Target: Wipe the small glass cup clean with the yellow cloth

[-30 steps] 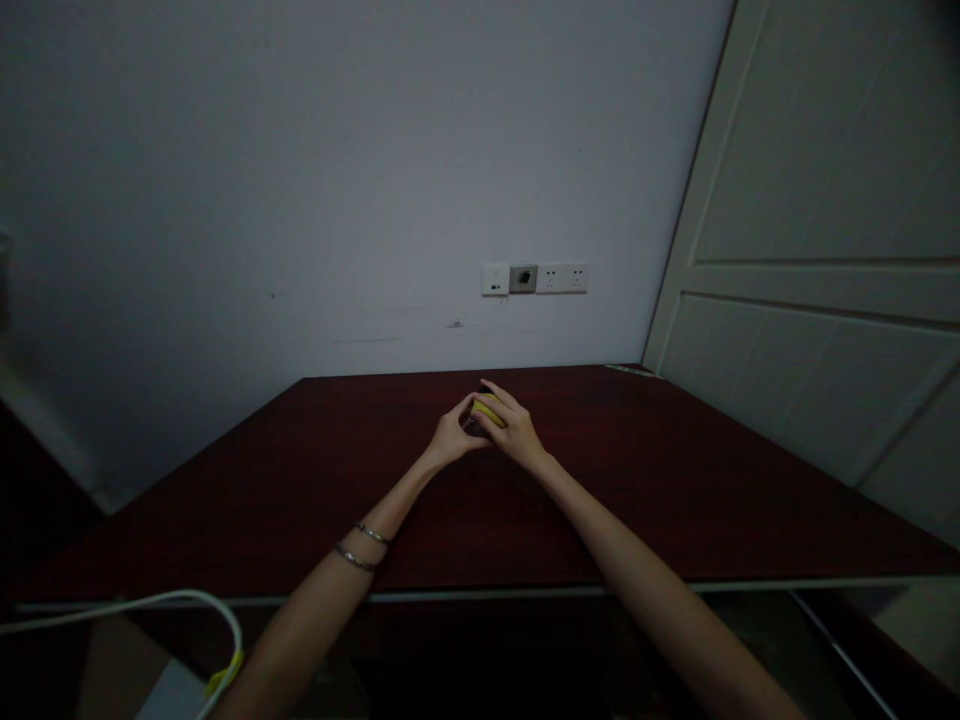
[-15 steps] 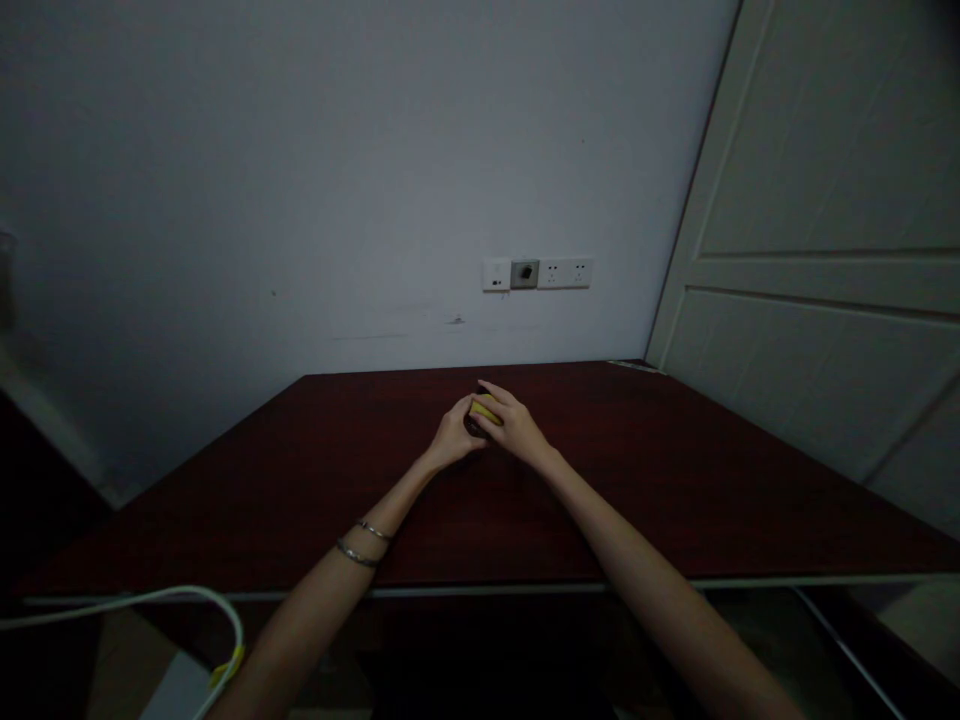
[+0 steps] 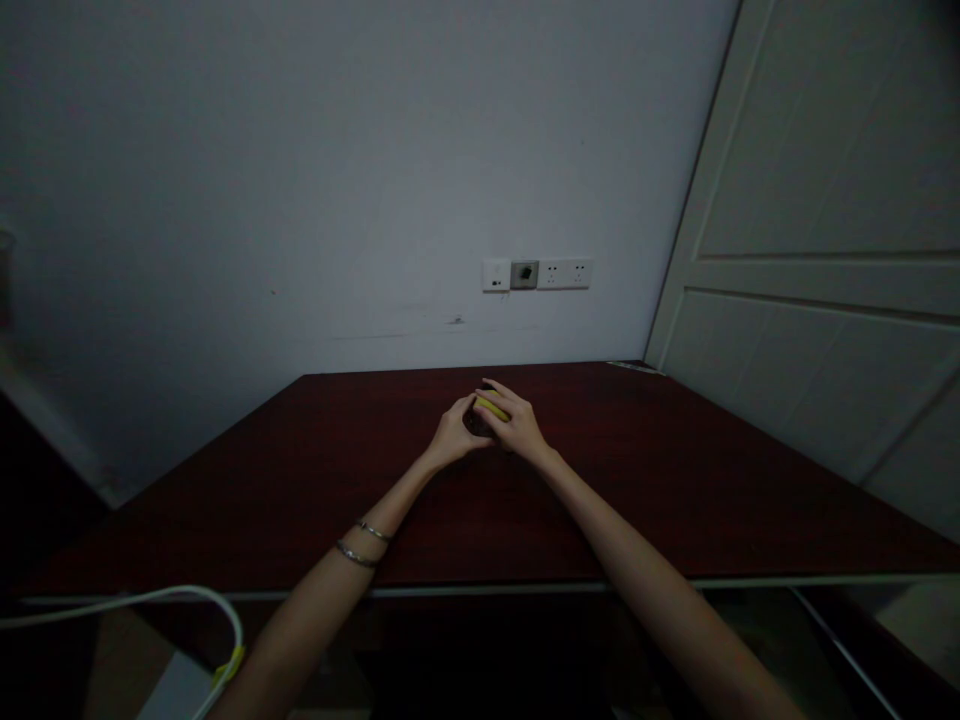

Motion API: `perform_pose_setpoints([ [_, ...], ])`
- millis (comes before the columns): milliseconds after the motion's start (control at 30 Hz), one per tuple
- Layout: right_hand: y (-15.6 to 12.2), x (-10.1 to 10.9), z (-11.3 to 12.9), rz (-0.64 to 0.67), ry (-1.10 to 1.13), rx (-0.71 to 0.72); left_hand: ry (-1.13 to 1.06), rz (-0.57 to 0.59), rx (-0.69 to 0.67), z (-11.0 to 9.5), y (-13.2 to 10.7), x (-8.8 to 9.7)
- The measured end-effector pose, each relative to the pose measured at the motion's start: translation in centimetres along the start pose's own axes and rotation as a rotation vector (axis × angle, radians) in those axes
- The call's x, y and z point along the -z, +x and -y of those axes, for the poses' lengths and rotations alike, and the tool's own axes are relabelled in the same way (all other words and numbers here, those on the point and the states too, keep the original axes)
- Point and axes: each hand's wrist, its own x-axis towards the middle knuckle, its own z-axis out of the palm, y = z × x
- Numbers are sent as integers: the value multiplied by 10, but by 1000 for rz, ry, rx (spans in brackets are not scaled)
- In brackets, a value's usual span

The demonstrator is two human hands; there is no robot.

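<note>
Both of my hands meet over the far middle of a dark red table (image 3: 675, 500). My left hand (image 3: 453, 435) is curled with its fingers closed against a small dark object that I cannot make out. My right hand (image 3: 516, 428) wraps over a small yellow piece (image 3: 491, 405) on top of that object, fingers closed around it. Two thin bracelets (image 3: 364, 542) sit on my left forearm. The object's shape is mostly hidden by my fingers.
A white wall rises behind the table with a row of sockets (image 3: 536, 273). A white panelled door (image 3: 825, 250) stands at the right. A white cable (image 3: 187, 605) with a yellow tag loops below the table's front edge at the left.
My hands stay together at the same spot. The right fingers have shifted slightly over the yellow piece.
</note>
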Motion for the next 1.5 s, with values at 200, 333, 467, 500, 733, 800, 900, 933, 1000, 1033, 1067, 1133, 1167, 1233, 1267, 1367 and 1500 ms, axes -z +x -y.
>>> perform_pose_setpoints([
  [200, 3, -1, -4, -47, 134, -84, -139, 70, 148, -10, -2, -3],
  [333, 7, -3, -16, -129, 262, -258, -174, 107, 154, -20, -3, -2],
  [467, 4, -2, -10, -91, 220, -172, -117, 84, 155, -14, -1, -1],
  [500, 2, -1, -6, -62, 185, -117, -104, 73, 163, -12, -1, -1],
  [733, 0, 3, 0, 10, 88, -10, -137, 80, 132, -11, -3, -2],
  [800, 2, 1, -8, -64, 187, -120, -135, 77, 108, -14, -4, -2],
  [900, 5, -2, -18, -100, 336, -296, -159, 77, 132, -16, -4, -4],
  [933, 5, -3, -20, -105, 361, -321, -176, 82, 155, -16, -4, -4],
  [1000, 4, -3, -17, -130, 369, -293, -238, 82, 199, -16, -2, -5],
  [1033, 3, -3, -14, -137, 358, -250, -281, 70, 221, -16, -1, -4],
  [1067, 2, -2, -9, -133, 341, -200, -331, 48, 246, -16, 0, -4],
  [1133, 0, -1, 1, -93, 299, -104, -433, -11, 300, -17, 2, -4],
  [1167, -1, -1, 5, -74, 279, -70, -478, -35, 324, -18, 3, -3],
  [1233, -2, -1, 9, -70, 259, -41, -539, -58, 345, -20, 3, -3],
  [1267, -1, -2, 8, -85, 265, -50, -555, -53, 344, -20, 3, -2],
  [1367, 1, -5, -3, -151, 337, -145, -565, -19, 326, -21, 1, -1],
  [1500, 3, -8, -19, -181, 430, -273, -555, -2, 316, -21, 1, 0],
])
